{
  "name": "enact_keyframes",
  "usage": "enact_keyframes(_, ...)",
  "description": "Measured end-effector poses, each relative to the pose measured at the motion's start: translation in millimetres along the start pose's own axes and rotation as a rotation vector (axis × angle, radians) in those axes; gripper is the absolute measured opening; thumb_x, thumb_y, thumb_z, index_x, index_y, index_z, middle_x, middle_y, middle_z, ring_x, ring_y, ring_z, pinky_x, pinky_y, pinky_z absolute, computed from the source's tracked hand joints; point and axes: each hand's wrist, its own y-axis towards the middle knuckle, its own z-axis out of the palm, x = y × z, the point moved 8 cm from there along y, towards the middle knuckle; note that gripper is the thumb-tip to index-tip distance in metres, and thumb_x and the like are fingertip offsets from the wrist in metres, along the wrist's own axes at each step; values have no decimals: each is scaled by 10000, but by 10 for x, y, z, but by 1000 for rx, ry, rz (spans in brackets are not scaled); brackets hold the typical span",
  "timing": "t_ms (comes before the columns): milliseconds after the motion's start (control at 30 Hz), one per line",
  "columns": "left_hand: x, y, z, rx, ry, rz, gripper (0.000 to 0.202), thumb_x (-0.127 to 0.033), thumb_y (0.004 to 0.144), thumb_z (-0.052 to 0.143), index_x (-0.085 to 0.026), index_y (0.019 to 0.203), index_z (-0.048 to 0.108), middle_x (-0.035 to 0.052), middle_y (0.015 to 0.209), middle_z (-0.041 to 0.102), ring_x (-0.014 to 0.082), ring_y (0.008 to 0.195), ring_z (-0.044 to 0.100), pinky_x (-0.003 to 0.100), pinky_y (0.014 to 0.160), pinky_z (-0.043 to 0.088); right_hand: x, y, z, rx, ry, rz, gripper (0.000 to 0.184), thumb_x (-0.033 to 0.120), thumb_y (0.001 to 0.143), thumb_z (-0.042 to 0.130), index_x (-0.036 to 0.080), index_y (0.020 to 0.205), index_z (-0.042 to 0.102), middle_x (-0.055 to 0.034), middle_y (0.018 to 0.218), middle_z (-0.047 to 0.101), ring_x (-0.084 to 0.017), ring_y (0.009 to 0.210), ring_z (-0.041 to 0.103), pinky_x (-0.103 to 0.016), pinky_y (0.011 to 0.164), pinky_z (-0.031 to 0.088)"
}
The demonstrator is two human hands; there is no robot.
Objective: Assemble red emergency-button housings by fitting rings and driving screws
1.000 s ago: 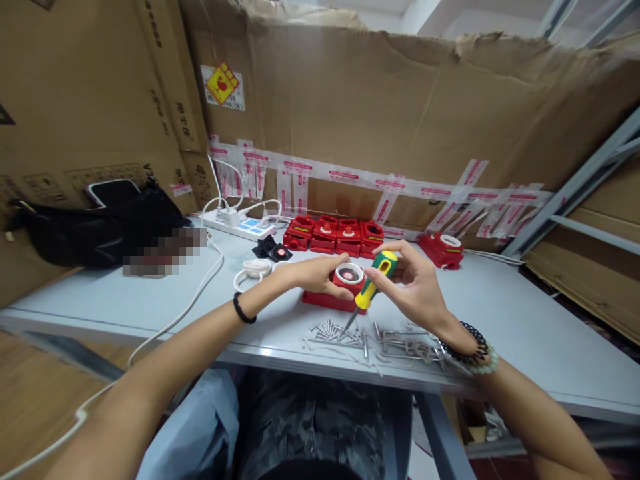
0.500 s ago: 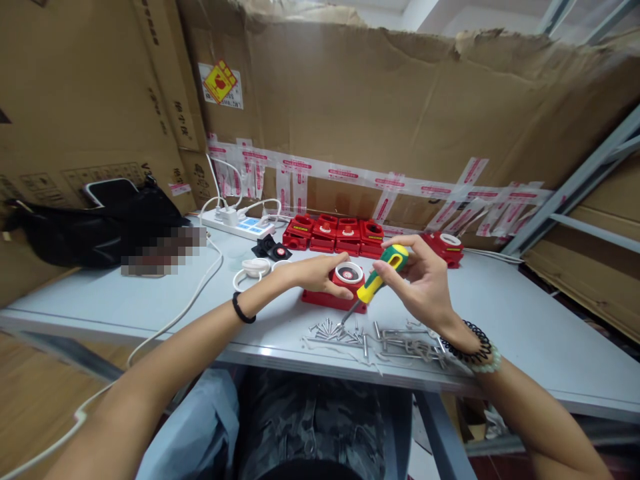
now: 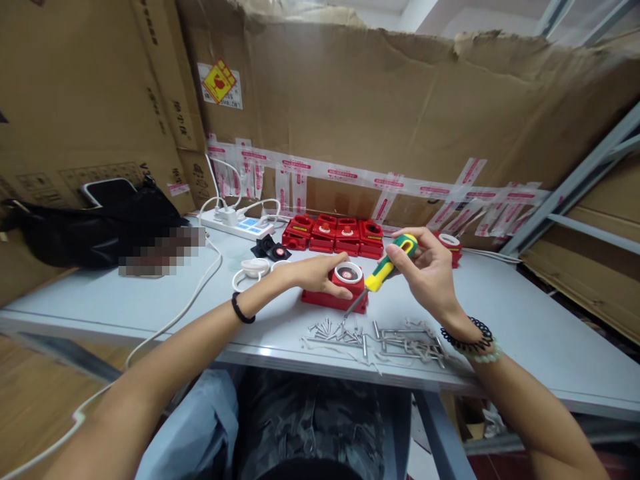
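Head — screwdriver (image 3: 386,266) tip unclear; left hand (image 3: 313,275) covers housing (image 3: 327,301).

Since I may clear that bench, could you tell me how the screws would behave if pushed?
The screws lie loose in a heap, so they would probably scatter rather than slide together. They look thin and round, so some may roll. They sit near the table edge, so a few could drop off.
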Motion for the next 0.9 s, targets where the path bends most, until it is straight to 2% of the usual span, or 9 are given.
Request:
enact_keyframes(233, 25, -3, -1, -1, 33, -36, 807, -648, 678, 650, -187, 1283, 383, 125, 1283, 559, 285, 1126, 561, 301, 858, 437, -50, 32, -20, -27, 35, 28, 304, 387, 703, 737, 222, 886, 557, 28, 695, 562, -126, 605, 618, -236, 461, 579)
enact_keyframes(433, -21, -19, -5, 3, 31, -23, 718, -628, 695, 648, -190, 1219, 423, 110, 1213, 601, 260, 1026, 598, 283, 794, 444, 6, 72, -123, -70, 9, -8, 285, 382, 715, 730, 216, 887, 575, 28, 698, 537, -118, 597, 607, -230, 465, 575)
enact_keyframes(700, 28, -27, 1, 13, 7, -58, 785, -649, 678, 654, -205, 1272, 395, 103, 1220, 597, 263, 1033, 600, 278, 796, 438, 101, 186, -418, -201, -80, -120, 246, 359, 718, 731, 227, 874, 596, 14, 707, 557, -134, 592, 619, -248, 455, 570)
enact_keyframes(800, 36, -33, -8, 5, 20, -74, 837, -654, 669, 657, -204, 1311, 365, 110, 1263, 573, 273, 1085, 580, 280, 830, 430, 89, 210, -447, -205, -106, -138, 257, 358, 706, 742, 231, 876, 597, 15, 712, 565, -134, 573, 615, -259, 453, 571)
enact_keyframes(900, 31, -34, -7, 9, 21, -82, 830, -648, 670, 657, -200, 1307, 369, 108, 1243, 584, 268, 1059, 590, 281, 823, 434, 82, 212, -430, -195, -133, -149, 281, 363, 688, 756, 228, 874, 593, 16, 706, 572, -138, 573, 618, -265, 456, 573)
